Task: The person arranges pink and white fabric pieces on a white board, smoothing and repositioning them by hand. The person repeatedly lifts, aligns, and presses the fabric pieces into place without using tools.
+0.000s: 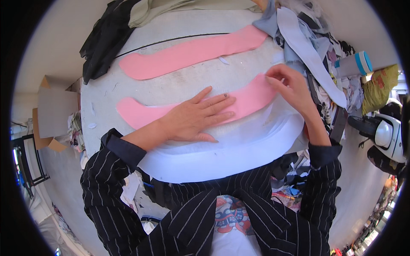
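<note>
Two curved pink fabric pieces lie on a pale work table. My left hand (198, 115) rests flat, fingers spread, across the nearer pink piece (253, 96). At that piece's right end, my right hand (288, 84) pinches the corner between thumb and fingertips. Farther back, the other pink piece (192, 56) lies by itself, untouched. Layered white fabric (217, 163) spreads below my hands along the near table edge, partly beneath the nearer pink piece and hanging toward my lap.
Black fabric (107, 41) drapes over the table's far left corner. Bluish-grey cloth and a long white fabric strip (307, 54) lie at the right edge, near a heap of scraps. A cardboard box (57, 112) stands left. A white scooter (387, 137) is at the far right.
</note>
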`<state>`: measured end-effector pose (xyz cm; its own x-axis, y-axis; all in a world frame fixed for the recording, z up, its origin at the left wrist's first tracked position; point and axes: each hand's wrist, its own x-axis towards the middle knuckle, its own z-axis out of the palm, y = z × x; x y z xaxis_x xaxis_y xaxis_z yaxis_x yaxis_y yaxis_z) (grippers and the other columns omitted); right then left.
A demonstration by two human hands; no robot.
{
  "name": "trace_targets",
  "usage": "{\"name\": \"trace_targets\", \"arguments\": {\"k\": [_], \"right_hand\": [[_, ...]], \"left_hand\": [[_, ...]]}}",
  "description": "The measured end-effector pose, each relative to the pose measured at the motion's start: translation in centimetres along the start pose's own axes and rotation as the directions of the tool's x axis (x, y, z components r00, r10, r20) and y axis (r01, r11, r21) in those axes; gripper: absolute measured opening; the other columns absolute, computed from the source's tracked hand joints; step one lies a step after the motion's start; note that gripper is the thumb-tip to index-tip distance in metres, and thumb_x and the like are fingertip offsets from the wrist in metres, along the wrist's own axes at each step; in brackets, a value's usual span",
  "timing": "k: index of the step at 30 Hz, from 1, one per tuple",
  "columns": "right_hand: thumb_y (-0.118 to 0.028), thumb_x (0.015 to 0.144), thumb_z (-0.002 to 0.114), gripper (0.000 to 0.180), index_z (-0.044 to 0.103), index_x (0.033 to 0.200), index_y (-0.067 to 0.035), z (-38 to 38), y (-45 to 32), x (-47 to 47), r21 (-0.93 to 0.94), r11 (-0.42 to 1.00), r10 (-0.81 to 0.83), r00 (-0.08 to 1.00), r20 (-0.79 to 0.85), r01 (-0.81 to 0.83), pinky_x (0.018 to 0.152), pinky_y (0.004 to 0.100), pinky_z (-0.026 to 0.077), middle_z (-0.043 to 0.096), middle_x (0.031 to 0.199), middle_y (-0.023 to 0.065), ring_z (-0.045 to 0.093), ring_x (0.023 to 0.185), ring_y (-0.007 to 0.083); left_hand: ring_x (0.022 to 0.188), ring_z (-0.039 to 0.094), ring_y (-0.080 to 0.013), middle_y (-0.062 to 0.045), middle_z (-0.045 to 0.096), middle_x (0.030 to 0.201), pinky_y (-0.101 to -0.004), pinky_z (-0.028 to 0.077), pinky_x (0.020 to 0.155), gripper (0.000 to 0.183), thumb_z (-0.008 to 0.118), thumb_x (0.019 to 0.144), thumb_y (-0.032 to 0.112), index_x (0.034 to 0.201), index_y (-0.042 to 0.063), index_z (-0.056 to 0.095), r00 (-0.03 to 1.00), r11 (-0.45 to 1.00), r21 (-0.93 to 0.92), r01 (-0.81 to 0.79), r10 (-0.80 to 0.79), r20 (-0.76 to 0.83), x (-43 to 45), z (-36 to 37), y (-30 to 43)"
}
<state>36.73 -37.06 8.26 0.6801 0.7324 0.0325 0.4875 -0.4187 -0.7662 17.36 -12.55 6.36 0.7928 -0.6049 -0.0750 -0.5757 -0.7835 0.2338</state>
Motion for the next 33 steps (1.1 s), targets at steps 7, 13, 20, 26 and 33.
{"name": "trace_targets", "arguments": {"k": [7,13,20,26,33], "right_hand": [[0.0,0.074,0.063,0.027,0.065,0.101,-0.005,-2.5,-4.3,-1.8,-0.16,0.944,-0.275,0.955,0.109,0.29,0.071,0.0309,0.048,0.063,0.094,0.0069,0.058,0.08,0.0208],[-0.001,0.064,0.069,0.03,0.064,0.092,-0.008,-0.1,-6.7,-5.2,-0.43,0.697,-0.437,0.815,0.38,0.574,0.082,0.0382,0.045,0.06,0.099,0.0055,0.055,0.103,0.0284],[0.002,0.059,0.068,0.025,0.062,0.081,-0.007,0.9,-9.0,-4.5,-0.55,0.567,-0.652,0.742,0.156,0.613,0.076,0.0356,0.046,0.061,0.091,0.0047,0.06,0.096,0.0257],[0.003,0.058,0.068,0.026,0.063,0.082,-0.006,2.0,-12.3,-3.5,-0.594,0.512,-0.778,0.628,-0.016,0.62,0.074,0.0349,0.049,0.064,0.091,0.0058,0.063,0.092,0.026],[0.001,0.06,0.069,0.023,0.063,0.081,-0.007,1.5,-11.9,-2.2,-0.63,0.55,-0.784,0.599,-0.163,0.548,0.073,0.0343,0.05,0.065,0.086,0.0051,0.064,0.087,0.0251]], "left_hand": [[0.146,0.017,-0.0268,-0.008,0.02,0.158,-0.0505,0.004,0.119,0.072,0.032,0.092,0.064,0.15,0.022,0.03,0.999,0.999,-0.021,0.039,-0.04,-0.03,-0.8,-0.5,0.1],[0.139,0.035,-0.03,-0.012,0.049,0.141,-0.049,0.02,0.117,0.04,0.055,0.095,0.024,0.134,0.015,0.054,0.923,0.953,-0.162,0.256,-0.291,-0.252,-4.5,-3.7,1.7],[0.127,0.049,-0.0275,-0.011,0.058,0.131,-0.0386,0.04,0.105,0.043,0.066,0.089,0.022,0.13,0.009,0.057,0.835,0.56,-0.809,0.178,-0.521,-0.177,-3.5,-3.7,4.2],[0.101,0.06,-0.0172,-0.011,0.066,0.107,-0.0309,0.045,0.092,0.044,0.076,0.081,0.027,0.115,0.001,0.065,0.875,0.098,-0.995,0.032,-0.484,-0.019,0.0,-3.9,5.1],[0.066,0.062,-0.0086,-0.003,0.067,0.072,-0.0231,0.047,0.071,0.025,0.078,0.078,0.019,0.094,0.002,0.07,0.853,-0.067,-0.957,0.281,-0.44,0.282,-5.7,-4.6,2.4]]}}
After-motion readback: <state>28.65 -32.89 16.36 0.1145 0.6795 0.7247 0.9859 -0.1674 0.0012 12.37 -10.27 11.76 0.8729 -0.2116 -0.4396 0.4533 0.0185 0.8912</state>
